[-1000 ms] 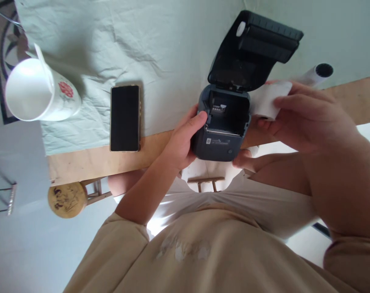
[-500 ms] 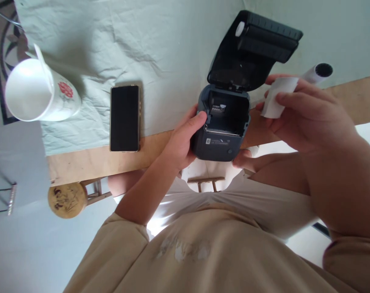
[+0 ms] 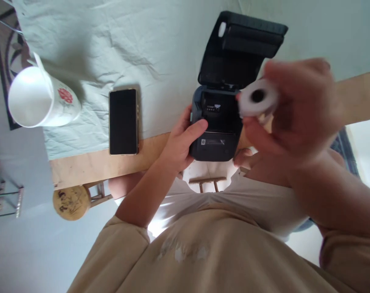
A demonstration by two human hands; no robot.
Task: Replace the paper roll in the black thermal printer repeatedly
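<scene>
Wooden table edge (image 3: pixel 90 162), left hand (image 3: pixel 181 142) wrapped around open printer (image 3: pixel 217 128), right hand (image 3: pixel 294 110) fingers clamped on raised paper roll (image 3: pixel 258 97).

I read this as a home room. Wooden table (image 3: pixel 90 162) under a creased cloth (image 3: pixel 118 49), floral mug (image 3: pixel 41 99), phone (image 3: pixel 123 121), painted stool (image 3: pixel 71 201), patterned rug (image 3: pixel 12 53).

The left hand (image 3: pixel 180 142) is gripping the side of the small dark label printer (image 3: pixel 217 126), whose lid (image 3: pixel 236 53) is standing open. The right hand (image 3: pixel 297 110) is holding a white paper roll (image 3: pixel 258 97) beside the open compartment. A phone (image 3: pixel 123 121) and a white cup (image 3: pixel 41 97) are lying on the cloth-covered tabletop (image 3: pixel 96 160).
</scene>
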